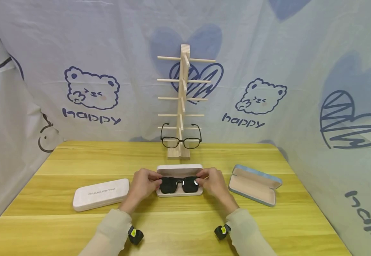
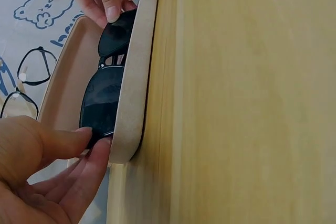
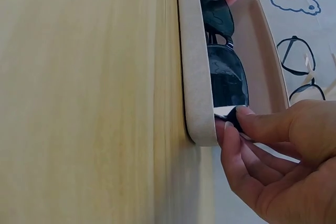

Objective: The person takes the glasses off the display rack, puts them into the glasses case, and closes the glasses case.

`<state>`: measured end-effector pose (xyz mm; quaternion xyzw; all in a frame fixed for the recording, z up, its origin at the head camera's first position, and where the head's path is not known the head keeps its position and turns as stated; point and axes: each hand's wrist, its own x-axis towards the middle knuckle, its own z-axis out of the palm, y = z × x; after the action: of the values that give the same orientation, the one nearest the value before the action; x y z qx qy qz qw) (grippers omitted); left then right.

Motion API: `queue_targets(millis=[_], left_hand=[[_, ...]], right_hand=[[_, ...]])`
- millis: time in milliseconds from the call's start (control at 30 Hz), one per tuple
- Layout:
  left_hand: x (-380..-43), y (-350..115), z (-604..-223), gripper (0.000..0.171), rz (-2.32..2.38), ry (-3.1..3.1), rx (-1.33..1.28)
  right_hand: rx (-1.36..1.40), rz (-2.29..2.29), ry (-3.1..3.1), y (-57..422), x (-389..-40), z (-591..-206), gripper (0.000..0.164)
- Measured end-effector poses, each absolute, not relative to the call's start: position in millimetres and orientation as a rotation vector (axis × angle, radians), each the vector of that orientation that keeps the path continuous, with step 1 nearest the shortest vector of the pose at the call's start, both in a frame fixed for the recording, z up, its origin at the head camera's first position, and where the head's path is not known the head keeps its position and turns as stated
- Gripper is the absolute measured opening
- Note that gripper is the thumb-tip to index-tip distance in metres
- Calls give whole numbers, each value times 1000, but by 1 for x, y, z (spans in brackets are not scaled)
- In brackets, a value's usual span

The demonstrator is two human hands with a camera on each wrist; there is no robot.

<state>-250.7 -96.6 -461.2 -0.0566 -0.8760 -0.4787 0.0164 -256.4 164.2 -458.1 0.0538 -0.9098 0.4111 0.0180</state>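
A pair of black sunglasses (image 1: 179, 185) sits partly within an open white glasses case (image 1: 179, 167) in the middle of the table. My left hand (image 1: 145, 183) pinches the left end of the sunglasses between thumb and fingers, as the left wrist view shows up close on the dark lens (image 2: 101, 100). At the opposite end, my right hand (image 1: 213, 183) pinches the frame the same way, its thumb over the lens corner (image 3: 228, 80). The lenses face toward me, and the case's front wall (image 2: 137, 72) hides their lower edge in the wrist views.
Behind the case stands a wooden glasses rack (image 1: 183, 96) with black-framed eyeglasses (image 1: 181, 143) on its lowest pegs. A closed white case (image 1: 101, 194) lies at left, an open blue case (image 1: 255, 185) at right. A printed cloth (image 1: 134, 42) hangs around the table (image 1: 182, 220).
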Motion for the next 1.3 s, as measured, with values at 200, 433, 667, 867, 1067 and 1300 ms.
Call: queue_targets(millis=[200,433,667,867,1067,1300], left_hand=[[-250,-95,-460,12,-1421,-2739,-152],[-250,-95,-462,10,-1357,-2740,-158],[-252,-95,-463,9,-1318,-2751,-145],[-253,-95,-463,7,-1293,-2762,-148],[-253,-94,-462,9,-1273,-2762,-157],[-251,-96,-460,13,-1319,-2768,-149]], right_hand=[[162,1233,-2828,162,-257,-459,7],[162,1102,-2854,159,-258,-461,6],[151,946,-2843,158,-259,-460,6],[162,957,-2811,158,-260,-459,6],[143,942,-2838,158,-260,-460,6],[119,967,-2871,159,-260,-459,11]])
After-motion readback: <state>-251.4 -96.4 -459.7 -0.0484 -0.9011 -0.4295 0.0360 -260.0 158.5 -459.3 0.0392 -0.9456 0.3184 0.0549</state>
